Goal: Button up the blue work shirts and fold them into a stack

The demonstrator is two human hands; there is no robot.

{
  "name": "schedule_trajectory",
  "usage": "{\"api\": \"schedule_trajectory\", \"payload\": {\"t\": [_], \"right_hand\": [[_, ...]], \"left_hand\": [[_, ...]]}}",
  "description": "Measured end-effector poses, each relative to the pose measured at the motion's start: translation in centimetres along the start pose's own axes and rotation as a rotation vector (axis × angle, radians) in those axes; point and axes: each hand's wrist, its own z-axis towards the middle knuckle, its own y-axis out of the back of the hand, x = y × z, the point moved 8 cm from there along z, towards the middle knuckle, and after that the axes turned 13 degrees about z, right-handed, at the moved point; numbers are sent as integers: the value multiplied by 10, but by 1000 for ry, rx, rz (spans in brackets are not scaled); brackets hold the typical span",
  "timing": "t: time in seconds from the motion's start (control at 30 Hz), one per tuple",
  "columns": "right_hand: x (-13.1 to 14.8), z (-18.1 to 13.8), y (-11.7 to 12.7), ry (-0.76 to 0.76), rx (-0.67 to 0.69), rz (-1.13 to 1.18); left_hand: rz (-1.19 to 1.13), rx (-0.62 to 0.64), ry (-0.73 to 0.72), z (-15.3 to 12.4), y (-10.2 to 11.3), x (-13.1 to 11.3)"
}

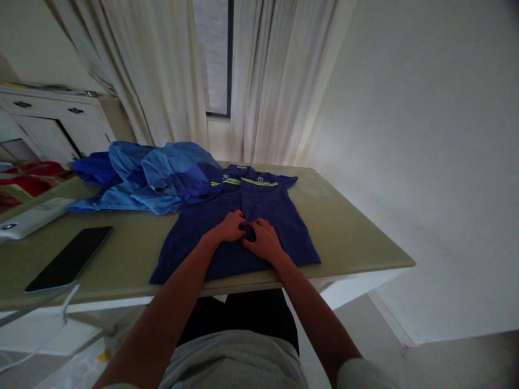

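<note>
A navy short-sleeved work shirt [270,208] lies front up on the table, collar at the far side, with yellow-green stripes across the chest. My left hand [232,226] pinches the left side of its front opening, fingers curled. Close beside it, my right hand [263,237] grips the cloth at the other side of the opening, thumb pointing toward the left hand. A small dark gap shows between the two hands. The fingertips partly hide the cloth they hold.
Blue garments [154,170] are heaped at the back left, touching the shirt's left sleeve area. A dark-screened tablet [71,258] and a white device [38,216] lie at the left, near a white cable [70,302]. A wall [425,162] stands at right.
</note>
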Motion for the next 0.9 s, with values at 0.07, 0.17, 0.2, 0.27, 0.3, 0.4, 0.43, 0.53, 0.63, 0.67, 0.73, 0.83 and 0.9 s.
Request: {"api": "schedule_trajectory", "payload": {"t": [0.07,0.17,0.2,0.27,0.3,0.4,0.43,0.53,0.63,0.67,0.73,0.83,0.9], "right_hand": [[1,0,3,11,-34,21],[2,-1,4,7,-68,13],[2,-1,3,2,-75,-8],[3,-1,2,1,-90,-40],[2,-1,3,0,-103,-34],[-6,0,10,-36,-183,83],[-11,0,15,-67,-231,132],[-27,-2,28,-140,-372,266],[-28,-1,28,-74,-370,395],[-25,0,27,-39,-345,419],[-21,1,23,-3,-302,426],[-20,1,20,-24,-270,393],[-21,1,20,-40,-270,369]], "left_hand": [[14,3,0,-2,1,-5],[22,-2,-1,-5,1,-11],[20,-15,1,-6,2,-12],[-2,-50,-7,-10,3,-13],[-23,-69,-17,-11,4,-13],[-98,-115,-61,-14,8,-13],[-120,-133,-75,-15,10,-13],[-152,-207,-116,-16,20,-16],[-135,-257,-146,-17,28,-21],[-135,-258,-157,-18,29,-23],[-158,-222,-183,-19,28,-26],[-209,-144,-203,-19,22,-26],[-206,-157,-187,-20,23,-25]]}}
